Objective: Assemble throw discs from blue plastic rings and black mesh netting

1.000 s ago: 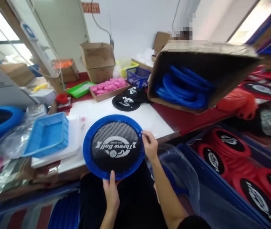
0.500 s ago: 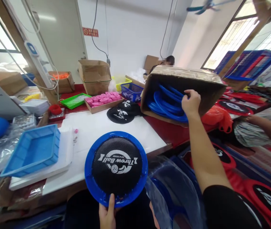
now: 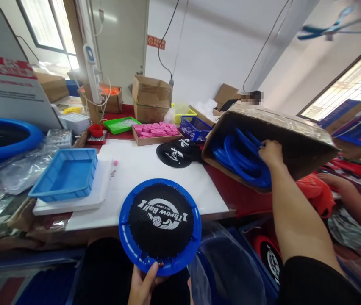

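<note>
In my left hand point(image 3: 144, 284) is a round net paddle point(image 3: 159, 237) with a blue plastic rim and a black mesh face printed "Throw Ball". My thumb presses on its near rim, with the fingers hidden beneath. My right hand point(image 3: 272, 153) reaches into a tilted cardboard box point(image 3: 301, 159) on the right, its fingers closed at the edge of a blue plastic ring point(image 3: 256, 167). Several more blue rings point(image 3: 231, 154) lie piled in that box. Black printed mesh discs point(image 3: 174, 154) lie on the white board point(image 3: 132, 169), just left of the box.
On the left, a light-blue tray point(image 3: 72, 173) rests on white sheets. Pink pieces point(image 3: 156, 129) fill a shallow carton behind the board, beside a green tray point(image 3: 121, 125) and a blue basket point(image 3: 195, 129). A clear plastic bag point(image 3: 231, 262) hangs below the table. Another person's arm point(image 3: 348, 186) is at right.
My view has turned left, so the scene has shifted right. My right hand is still in the box at the blue rings. The paddle stays in my left hand, slightly turned.
</note>
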{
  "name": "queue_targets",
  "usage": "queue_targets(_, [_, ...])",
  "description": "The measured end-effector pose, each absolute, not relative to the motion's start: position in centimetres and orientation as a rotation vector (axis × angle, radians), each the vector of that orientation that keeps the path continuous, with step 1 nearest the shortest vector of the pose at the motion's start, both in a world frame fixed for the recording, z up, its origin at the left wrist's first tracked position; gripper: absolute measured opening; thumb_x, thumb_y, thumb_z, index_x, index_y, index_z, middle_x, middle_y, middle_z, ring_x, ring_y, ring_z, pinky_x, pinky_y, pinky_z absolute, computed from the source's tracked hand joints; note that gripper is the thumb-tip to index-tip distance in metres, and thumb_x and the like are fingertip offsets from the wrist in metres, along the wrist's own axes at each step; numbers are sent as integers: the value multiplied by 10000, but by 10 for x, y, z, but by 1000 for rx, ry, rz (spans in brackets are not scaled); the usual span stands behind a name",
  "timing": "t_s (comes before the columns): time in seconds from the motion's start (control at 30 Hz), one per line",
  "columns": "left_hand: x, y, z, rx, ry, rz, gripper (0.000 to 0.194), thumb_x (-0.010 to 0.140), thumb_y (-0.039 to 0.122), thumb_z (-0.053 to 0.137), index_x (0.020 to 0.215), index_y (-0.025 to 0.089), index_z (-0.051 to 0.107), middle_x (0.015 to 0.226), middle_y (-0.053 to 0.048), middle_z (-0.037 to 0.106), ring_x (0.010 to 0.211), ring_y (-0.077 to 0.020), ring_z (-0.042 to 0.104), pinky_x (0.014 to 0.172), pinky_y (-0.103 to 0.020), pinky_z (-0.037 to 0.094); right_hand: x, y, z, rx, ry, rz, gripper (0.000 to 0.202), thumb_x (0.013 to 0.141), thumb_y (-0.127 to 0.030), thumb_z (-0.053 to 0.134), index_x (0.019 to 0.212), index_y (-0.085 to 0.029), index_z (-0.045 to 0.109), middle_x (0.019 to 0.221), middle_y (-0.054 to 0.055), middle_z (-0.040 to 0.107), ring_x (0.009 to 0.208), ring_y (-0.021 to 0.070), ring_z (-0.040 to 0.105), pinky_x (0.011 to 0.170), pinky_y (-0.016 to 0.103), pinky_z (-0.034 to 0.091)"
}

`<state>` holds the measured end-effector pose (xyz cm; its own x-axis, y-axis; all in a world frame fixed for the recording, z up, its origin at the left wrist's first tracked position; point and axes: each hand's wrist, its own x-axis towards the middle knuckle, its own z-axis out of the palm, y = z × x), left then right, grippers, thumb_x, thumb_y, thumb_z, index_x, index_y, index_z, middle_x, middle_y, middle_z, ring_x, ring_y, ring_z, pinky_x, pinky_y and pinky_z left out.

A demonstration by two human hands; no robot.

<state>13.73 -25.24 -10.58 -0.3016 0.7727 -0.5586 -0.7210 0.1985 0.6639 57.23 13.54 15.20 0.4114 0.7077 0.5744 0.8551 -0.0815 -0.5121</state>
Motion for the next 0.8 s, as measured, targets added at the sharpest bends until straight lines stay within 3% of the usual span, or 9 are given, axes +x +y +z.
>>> queue_targets(0.1, [135, -253, -95, 126, 1130, 1457, 730, 571, 541, 1029, 1116, 181, 702, 960, -79, 796, 900, -314, 797, 748, -430, 699, 564, 113, 147, -1833, -1344, -353, 185, 851, -30, 627, 816, -210, 596, 1268, 313, 639, 1343, 432, 524, 1059, 625, 407])
queue_targets(0.2, [133, -255, -91, 138, 1101, 1429, 678, 617, 523, 1012, 1106, 179, 692, 967, -81, 794, 913, -298, 796, 770, -417, 688, 559, 59, 128, -1820, -1375, -490, 159, 875, -91, 578, 953, -221, 624, 1363, 360, 590, 1424, 471, 459, 1100, 662, 347])
queue_targets(0.33, [131, -254, -98, 127, 1081, 1399, 678, 671, 514, 996, 1170, 187, 672, 1037, -90, 805, 936, -270, 794, 831, -428, 682, 551, -61, 66, -1700, -1427, -858, 302, 1029, -400, 401, 1105, -290, 671, 1168, 324, 654, 1302, 473, 581, 1083, 736, 382])
queue_targets(0.43, [131, -246, -100, 147, 991, 1322, 673, 623, 512, 1021, 1096, 184, 672, 1006, -78, 812, 946, -280, 797, 887, -490, 680, 527, -132, 4, -1598, -1344, -886, 259, 1001, -532, 473, 1072, -375, 665, 1094, 278, 655, 1208, 478, 625, 980, 737, 463])
queue_targets(0.57, [136, -232, -96, 215, 894, 1284, 632, 628, 508, 1018, 1048, 186, 675, 1003, -59, 817, 962, -270, 800, 956, -548, 665, 493, -133, -67, -1659, -1407, -713, 309, 1020, -541, 429, 925, -308, 609, 1027, 215, 653, 990, 415, 679, 906, 687, 553])
queue_targets(0.8, [142, -235, -103, 258, 889, 1341, 594, 696, 525, 985, 1079, 188, 682, 996, -45, 816, 966, -258, 805, 953, -536, 670, 477, -71, -111, -1687, -1521, -492, 257, 998, -406, 496, 796, -280, 594, 959, 176, 711, 990, 373, 671, 940, 645, 524])
